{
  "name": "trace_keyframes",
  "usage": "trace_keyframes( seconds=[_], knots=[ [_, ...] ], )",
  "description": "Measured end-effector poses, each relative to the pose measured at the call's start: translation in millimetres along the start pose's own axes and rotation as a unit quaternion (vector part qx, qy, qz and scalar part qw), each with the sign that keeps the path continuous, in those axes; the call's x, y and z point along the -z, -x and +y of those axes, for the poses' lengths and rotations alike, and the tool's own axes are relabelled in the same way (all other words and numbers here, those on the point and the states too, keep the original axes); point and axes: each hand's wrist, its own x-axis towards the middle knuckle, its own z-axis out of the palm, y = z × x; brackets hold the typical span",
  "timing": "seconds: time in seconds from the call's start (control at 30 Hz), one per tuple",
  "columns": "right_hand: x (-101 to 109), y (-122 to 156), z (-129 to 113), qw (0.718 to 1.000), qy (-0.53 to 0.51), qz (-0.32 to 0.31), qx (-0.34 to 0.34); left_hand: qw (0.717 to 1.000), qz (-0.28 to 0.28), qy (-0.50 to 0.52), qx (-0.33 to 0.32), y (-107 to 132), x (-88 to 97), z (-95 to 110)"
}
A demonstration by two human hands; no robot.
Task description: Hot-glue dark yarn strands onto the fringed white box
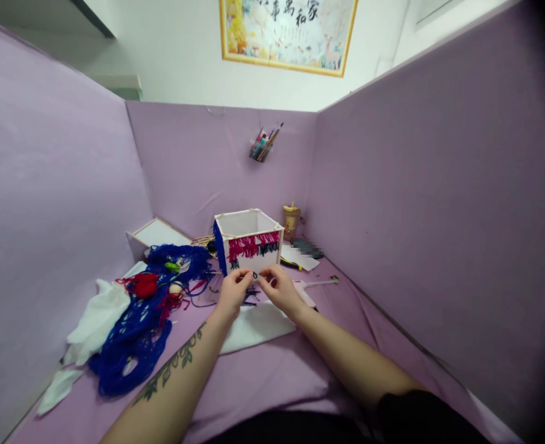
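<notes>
My left hand and my right hand meet in front of the box, fingers pinched. Between their fingertips shows a short dark strand of yarn, bent into a small loop. Just behind stands an open-topped white box edged with thin wooden sticks. Magenta yarn fringe hangs along its front, with dark fringe at the right and a small dark tuft lower left. Blue yarn covers its left side. Below my hands lies white cloth, near dark yarn scraps.
Tangled blue yarn, a red yarn ball and white fabric lie at left. A stick-framed panel leans behind. Right are a glue gun and yellow-black tool handle. A brush holder hangs on the purple partition.
</notes>
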Motion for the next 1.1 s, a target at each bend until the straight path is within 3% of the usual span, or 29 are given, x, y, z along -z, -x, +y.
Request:
trace_keyframes(
  seconds=[0.13,0.4,0.57,0.87,1.1],
  knots=[
    [-2,0,-1,1.0,0.022,-0.006,0.02,0.998,-0.003,0.034,0.052,4,-4.6,0],
    [-1,-2,0,1.0,0.026,0.0,-0.002,0.994,-0.022,0.062,0.093,7,-6.1,7],
    [0,0,-1,0.999,0.034,0.002,0.028,0.983,-0.033,0.127,0.128,4,-4.4,4],
    [-9,-2,10,0.998,0.029,-0.007,-0.047,0.983,-0.043,0.117,0.137,4,-6.9,-3],
    [-6,-2,9,0.998,0.025,-0.003,-0.054,0.989,-0.01,0.094,0.117,2,-4.5,-2]
  ],
)
